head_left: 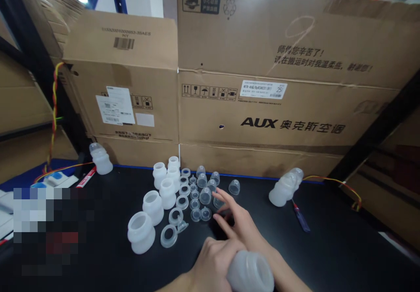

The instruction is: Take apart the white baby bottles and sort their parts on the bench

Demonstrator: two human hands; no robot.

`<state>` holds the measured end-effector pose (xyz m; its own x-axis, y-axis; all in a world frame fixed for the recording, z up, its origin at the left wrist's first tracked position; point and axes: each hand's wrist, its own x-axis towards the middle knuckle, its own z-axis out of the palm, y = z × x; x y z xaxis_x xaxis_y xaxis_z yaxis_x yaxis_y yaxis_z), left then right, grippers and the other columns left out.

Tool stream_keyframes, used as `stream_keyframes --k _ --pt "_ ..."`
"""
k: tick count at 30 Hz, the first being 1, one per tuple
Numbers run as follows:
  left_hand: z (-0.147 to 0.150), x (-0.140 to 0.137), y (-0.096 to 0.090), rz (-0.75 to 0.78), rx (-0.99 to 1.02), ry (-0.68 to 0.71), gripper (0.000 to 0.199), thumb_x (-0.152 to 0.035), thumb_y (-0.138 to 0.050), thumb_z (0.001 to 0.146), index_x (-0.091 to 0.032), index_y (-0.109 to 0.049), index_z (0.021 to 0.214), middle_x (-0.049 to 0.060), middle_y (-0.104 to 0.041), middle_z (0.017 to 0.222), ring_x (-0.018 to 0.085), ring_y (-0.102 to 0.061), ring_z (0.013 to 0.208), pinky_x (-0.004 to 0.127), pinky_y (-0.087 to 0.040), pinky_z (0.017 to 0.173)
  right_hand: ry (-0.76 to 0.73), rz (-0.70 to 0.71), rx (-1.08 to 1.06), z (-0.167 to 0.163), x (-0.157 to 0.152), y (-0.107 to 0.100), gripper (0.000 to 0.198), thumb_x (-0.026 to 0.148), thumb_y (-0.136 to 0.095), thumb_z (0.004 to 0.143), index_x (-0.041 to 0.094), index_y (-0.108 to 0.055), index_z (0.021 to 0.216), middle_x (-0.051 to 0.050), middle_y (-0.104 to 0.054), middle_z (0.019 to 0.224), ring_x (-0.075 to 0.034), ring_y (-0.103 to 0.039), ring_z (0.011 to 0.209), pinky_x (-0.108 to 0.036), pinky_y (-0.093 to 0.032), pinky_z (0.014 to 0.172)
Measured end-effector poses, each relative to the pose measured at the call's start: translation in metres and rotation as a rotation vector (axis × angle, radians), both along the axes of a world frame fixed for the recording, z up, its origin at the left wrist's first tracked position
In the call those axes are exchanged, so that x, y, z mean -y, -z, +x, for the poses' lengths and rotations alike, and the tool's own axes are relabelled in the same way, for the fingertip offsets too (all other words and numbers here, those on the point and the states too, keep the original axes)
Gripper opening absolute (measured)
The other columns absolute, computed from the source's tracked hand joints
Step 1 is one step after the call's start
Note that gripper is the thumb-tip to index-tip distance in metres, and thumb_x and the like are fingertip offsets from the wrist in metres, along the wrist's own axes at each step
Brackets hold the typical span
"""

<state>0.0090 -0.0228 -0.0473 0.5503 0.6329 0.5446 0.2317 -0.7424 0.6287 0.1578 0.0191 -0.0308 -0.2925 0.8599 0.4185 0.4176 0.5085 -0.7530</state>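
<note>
My left hand (213, 263) grips a translucent white plastic bottle (251, 274) at the bottom centre, its open mouth pointing toward me. My right hand (234, 222) stretches out over the black table (328, 248) with its fingers apart. The fingertips are at the near right edge of a cluster of small clear caps (205, 195). Left of the caps lie several white rings (169, 236). Beyond them stand several open white bottles (141, 233) in a row.
Large cardboard boxes (262, 108) wall off the back of the table. A capped bottle (285, 188) lies at the right beside a blue pen (301, 217). Another bottle (100, 158) stands at the back left near a red marker (85, 177). Red and yellow wires (54, 108) hang at the left.
</note>
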Motion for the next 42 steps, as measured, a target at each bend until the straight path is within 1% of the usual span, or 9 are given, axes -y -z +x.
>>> stream_keyframes --k 3,8,13,17,21,27,31,37,42 --pt "0.001 0.004 -0.008 -0.093 -0.059 -0.117 0.032 -0.026 -0.075 0.06 -0.025 -0.058 0.087 -0.001 -0.074 0.076 0.024 -0.073 0.063 0.031 -0.043 0.059 0.045 -0.147 -0.181 0.007 0.002 -0.013 0.031 0.045 -0.056 0.102 0.024 -0.063 0.123 -0.007 -0.071 0.104 -0.016 -0.061 0.071 -0.029 -0.05 0.063" --pt "-0.001 0.002 -0.026 -0.275 -0.121 -0.37 0.02 -0.028 -0.067 0.074 -0.027 -0.056 0.09 0.0 -0.073 0.078 0.025 -0.071 0.066 0.032 -0.045 0.061 -0.05 -0.269 -0.289 0.028 0.014 -0.04 0.06 0.067 -0.034 0.105 0.019 -0.066 0.09 0.004 -0.046 0.06 -0.013 -0.038 0.054 -0.026 -0.031 0.052" --pt "-0.004 -0.007 -0.028 -0.337 -0.068 -0.41 0.014 -0.032 -0.066 0.082 -0.027 -0.054 0.089 0.0 -0.073 0.078 0.023 -0.071 0.069 0.03 -0.045 0.062 0.022 -0.087 0.072 0.03 0.025 -0.056 0.034 0.053 -0.073 0.092 0.021 -0.07 0.101 0.001 -0.058 0.073 -0.016 -0.051 0.067 -0.028 -0.039 0.062" --pt "-0.005 -0.009 -0.029 -0.386 0.057 -0.39 0.015 -0.032 -0.067 0.084 -0.025 -0.053 0.087 -0.001 -0.069 0.075 0.018 -0.064 0.065 0.026 -0.045 0.06 -0.12 -0.095 -0.045 0.035 0.023 -0.057 0.033 0.042 -0.061 0.102 0.029 -0.066 0.132 -0.007 -0.067 0.123 -0.026 -0.062 0.114 -0.041 -0.049 0.102" --pt "-0.006 -0.007 -0.032 -0.371 0.125 -0.354 0.017 -0.032 -0.069 0.085 -0.024 -0.053 0.086 -0.003 -0.061 0.072 0.015 -0.055 0.063 0.025 -0.044 0.061 0.035 -0.024 -0.105 0.045 0.016 -0.052 0.048 0.04 -0.056 0.104 0.034 -0.049 0.151 -0.008 -0.054 0.15 -0.028 -0.053 0.135 -0.051 -0.04 0.117" --pt "-0.006 -0.006 -0.03 -0.421 0.161 -0.27 0.014 -0.028 -0.067 0.086 -0.023 -0.056 0.093 -0.001 -0.067 0.08 0.016 -0.059 0.069 0.025 -0.046 0.064 -0.128 -0.176 -0.216 0.039 0.014 -0.045 0.064 0.055 -0.074 0.091 0.029 -0.055 0.146 -0.011 -0.066 0.134 -0.03 -0.065 0.118 -0.048 -0.052 0.106" --pt "-0.007 -0.008 -0.033 -0.417 0.22 -0.332 0.017 -0.033 -0.068 0.087 -0.022 -0.054 0.088 -0.003 -0.06 0.074 0.015 -0.053 0.065 0.024 -0.044 0.062 0.087 -0.071 -0.13 0.045 0.004 -0.038 0.04 0.048 -0.067 0.098 0.027 -0.067 0.132 -0.01 -0.071 0.124 -0.027 -0.068 0.109 -0.048 -0.054 0.102" --pt "-0.006 -0.01 -0.032 -0.434 0.202 -0.317 0.015 -0.029 -0.068 0.085 -0.022 -0.055 0.09 -0.002 -0.064 0.077 0.016 -0.057 0.067 0.024 -0.044 0.062 -0.064 -0.182 -0.293 0.038 0.01 -0.043 0.049 0.051 -0.073 0.093 0.025 -0.066 0.133 -0.01 -0.073 0.121 -0.026 -0.07 0.107 -0.043 -0.057 0.099" --pt "-0.007 -0.01 -0.029 -0.402 0.146 -0.36 0.018 -0.03 -0.069 0.085 -0.023 -0.052 0.083 -0.004 -0.059 0.07 0.014 -0.053 0.063 0.024 -0.043 0.06 0.114 -0.132 -0.495 0.026 0.01 -0.043 0.035 0.051 -0.071 0.095 0.023 -0.071 0.117 -0.008 -0.075 0.106 -0.023 -0.072 0.095 -0.036 -0.059 0.087"
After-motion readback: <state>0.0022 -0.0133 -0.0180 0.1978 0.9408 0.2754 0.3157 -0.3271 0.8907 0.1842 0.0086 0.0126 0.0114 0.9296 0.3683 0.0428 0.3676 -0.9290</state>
